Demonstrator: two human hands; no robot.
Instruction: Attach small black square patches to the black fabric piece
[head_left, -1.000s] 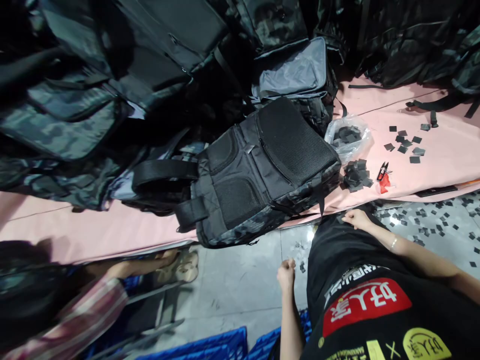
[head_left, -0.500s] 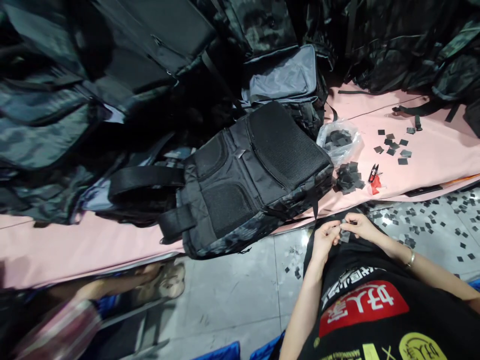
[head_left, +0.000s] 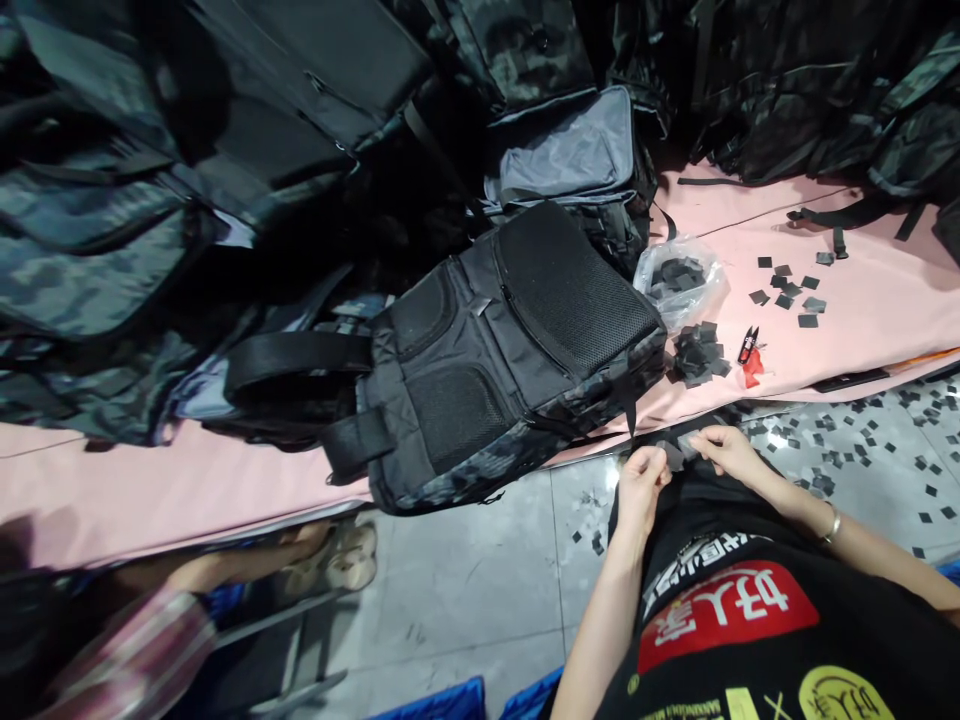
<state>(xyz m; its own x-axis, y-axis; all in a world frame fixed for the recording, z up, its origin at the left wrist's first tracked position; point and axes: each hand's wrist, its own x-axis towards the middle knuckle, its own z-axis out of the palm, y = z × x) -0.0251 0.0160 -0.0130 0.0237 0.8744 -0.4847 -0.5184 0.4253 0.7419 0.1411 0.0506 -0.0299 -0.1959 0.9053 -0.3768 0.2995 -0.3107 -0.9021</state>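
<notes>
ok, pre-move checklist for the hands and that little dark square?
1. Grip: the dark square is pinched between the left hand and the right hand, over the lap. Ok.
2. Which face of the square is up: cannot tell, too small.
3. Backpack fully on the pink table: not ok, its near corner overhangs the edge.
4. Snips free and in sight: ok, lying on the table just right of the pile of squares.
5. Stock: ok, more squares sit in the plastic bag behind the pile.
6. Floor clean: not ok, squares are strewn over the tiles.
</notes>
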